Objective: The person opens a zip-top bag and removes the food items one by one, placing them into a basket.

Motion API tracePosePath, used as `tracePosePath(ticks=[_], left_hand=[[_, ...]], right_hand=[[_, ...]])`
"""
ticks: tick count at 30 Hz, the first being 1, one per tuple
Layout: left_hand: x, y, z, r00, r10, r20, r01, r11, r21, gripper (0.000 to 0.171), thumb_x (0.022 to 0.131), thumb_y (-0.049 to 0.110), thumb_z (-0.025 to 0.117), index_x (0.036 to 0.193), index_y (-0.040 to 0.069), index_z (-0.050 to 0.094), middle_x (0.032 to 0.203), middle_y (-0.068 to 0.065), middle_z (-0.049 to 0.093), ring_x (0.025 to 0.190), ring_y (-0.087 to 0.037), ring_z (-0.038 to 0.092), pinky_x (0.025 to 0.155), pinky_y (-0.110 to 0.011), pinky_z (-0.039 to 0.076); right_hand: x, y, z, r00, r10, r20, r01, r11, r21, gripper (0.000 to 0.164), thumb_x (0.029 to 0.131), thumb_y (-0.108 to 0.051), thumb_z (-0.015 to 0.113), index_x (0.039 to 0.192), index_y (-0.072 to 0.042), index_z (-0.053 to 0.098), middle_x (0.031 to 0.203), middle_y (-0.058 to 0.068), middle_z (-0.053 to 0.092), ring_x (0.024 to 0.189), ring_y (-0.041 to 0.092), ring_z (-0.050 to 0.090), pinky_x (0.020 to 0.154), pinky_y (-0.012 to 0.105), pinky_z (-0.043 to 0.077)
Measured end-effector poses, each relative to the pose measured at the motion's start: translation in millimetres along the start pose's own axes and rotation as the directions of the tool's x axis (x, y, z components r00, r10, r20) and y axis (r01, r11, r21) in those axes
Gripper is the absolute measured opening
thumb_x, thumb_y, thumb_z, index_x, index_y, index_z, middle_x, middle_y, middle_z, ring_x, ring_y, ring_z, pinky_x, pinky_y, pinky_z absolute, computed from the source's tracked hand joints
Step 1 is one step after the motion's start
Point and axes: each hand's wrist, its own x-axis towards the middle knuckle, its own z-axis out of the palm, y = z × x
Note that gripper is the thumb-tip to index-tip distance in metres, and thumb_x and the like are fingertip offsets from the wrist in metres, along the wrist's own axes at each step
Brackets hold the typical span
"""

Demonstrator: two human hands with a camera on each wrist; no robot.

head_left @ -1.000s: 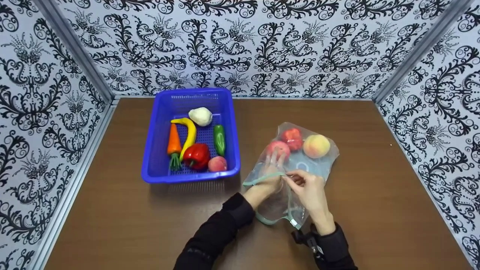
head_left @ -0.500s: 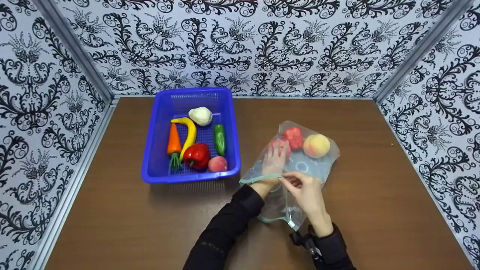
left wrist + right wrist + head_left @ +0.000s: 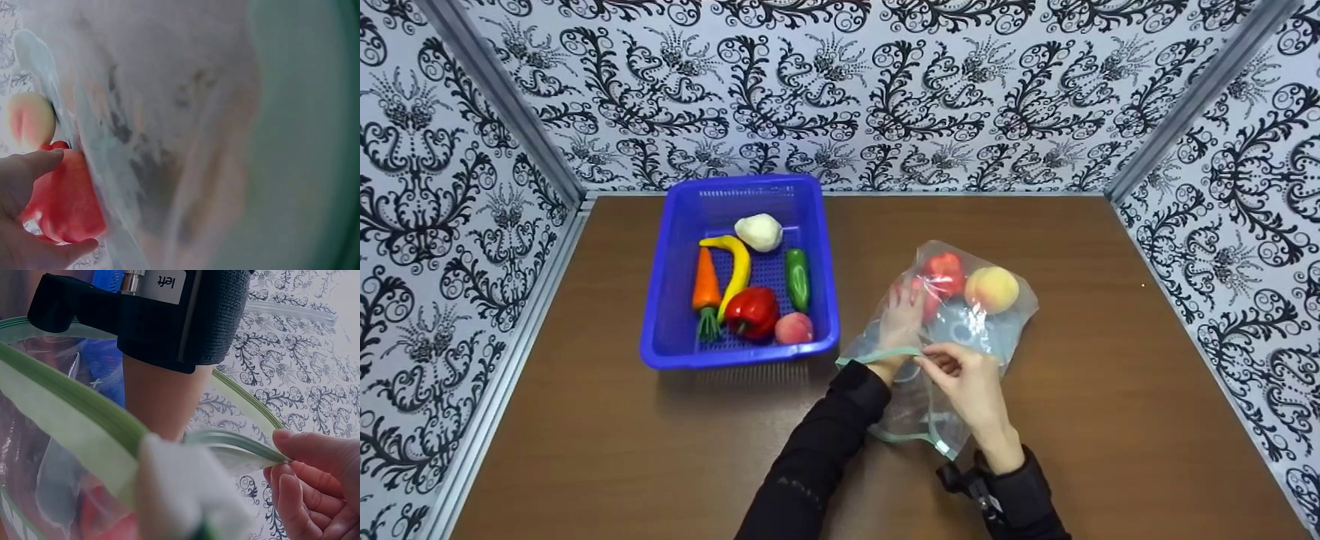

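A clear zip bag (image 3: 960, 330) with a pale green closure lies on the table. Inside it are a red bell pepper (image 3: 943, 273), a yellow-pink peach (image 3: 992, 290) and a reddish peach (image 3: 931, 304). My left hand (image 3: 901, 319) reaches through the bag's mouth, fingers extended beside the reddish peach. In the left wrist view, thumb and a finger lie along opposite sides of this peach (image 3: 70, 197). With thumb and fingertips, my right hand (image 3: 976, 386) pinches the green edge of the bag's mouth; the right wrist view shows that pinch at the zip strip (image 3: 247, 444).
To the left stands a blue basket (image 3: 652, 330) holding a carrot (image 3: 706, 281), a banana (image 3: 740, 270), a white pear-shaped item (image 3: 760, 232), a cucumber (image 3: 796, 277), a red bell pepper (image 3: 752, 311) and a small peach (image 3: 794, 328). Patterned walls (image 3: 840, 90) enclose the table.
My left hand has slid deeper into the bag, its fingers shifting to the left side of the reddish peach. The right hand keeps its pinch on the bag's edge and has moved slightly left.
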Motion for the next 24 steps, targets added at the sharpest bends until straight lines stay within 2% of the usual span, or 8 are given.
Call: tracePosePath(ticks=[5,9,16,17,20,21,22,24], left_hand=[[-2.1,-5.5,2.0,0.993,0.078,-0.085,-0.076,0.997,0.028,0.093,0.050,0.040,0.080,0.127,0.005,0.042,0.130,-0.016,0.037,0.115,-0.036,0.039,0.096,-0.036,0.034],[-6.4,-6.2,3.8,0.984,0.114,-0.139,-0.106,0.992,0.062,0.079,0.059,0.033,0.075,0.125,0.004,0.044,0.125,-0.014,0.041,0.112,-0.033,0.041,0.094,-0.034,0.036],[-20.4,0.8,-3.2,1.000,0.003,0.029,-0.001,0.999,-0.042,0.077,0.067,0.034,0.070,0.132,0.010,0.037,0.134,-0.015,0.033,0.120,-0.032,0.034,0.087,-0.035,0.043],[-23.2,2.3,-4.0,0.999,0.009,0.034,-0.008,1.000,-0.011,0.070,0.071,0.033,0.067,0.132,0.011,0.039,0.134,-0.013,0.035,0.121,-0.031,0.034,0.088,-0.035,0.042],[-28.6,4.5,5.8,0.994,0.071,-0.077,-0.057,0.983,0.173,0.046,0.078,0.029,0.056,0.121,0.013,0.051,0.126,-0.006,0.046,0.117,-0.025,0.040,0.091,-0.031,0.038],[-31.0,5.6,8.2,0.982,0.106,-0.153,-0.066,0.967,0.244,0.035,0.080,0.027,0.052,0.113,0.016,0.055,0.120,-0.003,0.050,0.114,-0.023,0.042,0.091,-0.031,0.037],[-28.0,2.3,25.5,0.956,0.161,-0.245,-0.076,0.944,0.321,0.028,0.083,0.025,0.047,0.108,0.019,0.057,0.118,0.000,0.052,0.113,-0.022,0.043,0.094,-0.032,0.034],[-26.2,-2.7,51.4,0.886,0.240,-0.397,-0.043,0.895,0.444,0.018,0.086,0.021,0.040,0.093,0.023,0.057,0.105,0.002,0.054,0.105,-0.019,0.046,0.092,-0.033,0.035]], right_hand=[[0.0,-2.1,-0.5,1.000,0.027,0.010,-0.027,1.000,0.007,0.009,0.069,-0.004,0.072,0.077,-0.003,0.068,0.063,0.002,0.063,0.052,0.005,0.056,0.048,0.019,0.046],[0.1,-1.8,-0.6,1.000,0.025,0.010,-0.025,1.000,0.002,0.009,0.070,-0.004,0.072,0.078,-0.003,0.068,0.064,0.002,0.064,0.052,0.006,0.056,0.048,0.019,0.047],[-1.0,0.6,-2.1,1.000,0.013,0.000,-0.013,1.000,-0.009,0.009,0.070,-0.005,0.072,0.078,-0.003,0.068,0.064,0.001,0.064,0.052,0.007,0.056,0.049,0.017,0.046],[-1.0,0.8,-2.4,1.000,0.011,-0.004,-0.011,1.000,-0.012,0.009,0.070,-0.005,0.072,0.078,-0.003,0.068,0.064,0.001,0.064,0.052,0.007,0.056,0.049,0.016,0.046],[-0.3,1.5,-3.0,1.000,0.008,-0.008,-0.008,1.000,-0.012,0.009,0.070,-0.004,0.072,0.078,-0.003,0.068,0.064,0.002,0.064,0.052,0.007,0.056,0.049,0.013,0.045],[-0.1,1.5,-3.1,1.000,0.009,-0.008,-0.009,1.000,-0.010,0.009,0.070,-0.004,0.072,0.078,-0.003,0.068,0.064,0.002,0.063,0.052,0.007,0.056,0.049,0.013,0.044],[-0.1,2.0,-3.2,1.000,0.010,-0.007,-0.010,1.000,-0.012,0.009,0.070,-0.004,0.072,0.078,-0.003,0.068,0.064,0.002,0.063,0.051,0.007,0.056,0.049,0.013,0.044],[0.2,2.0,-3.5,1.000,0.019,-0.006,-0.019,1.000,-0.008,0.009,0.070,-0.003,0.072,0.078,-0.003,0.068,0.064,0.002,0.063,0.051,0.006,0.055,0.049,0.013,0.044]])
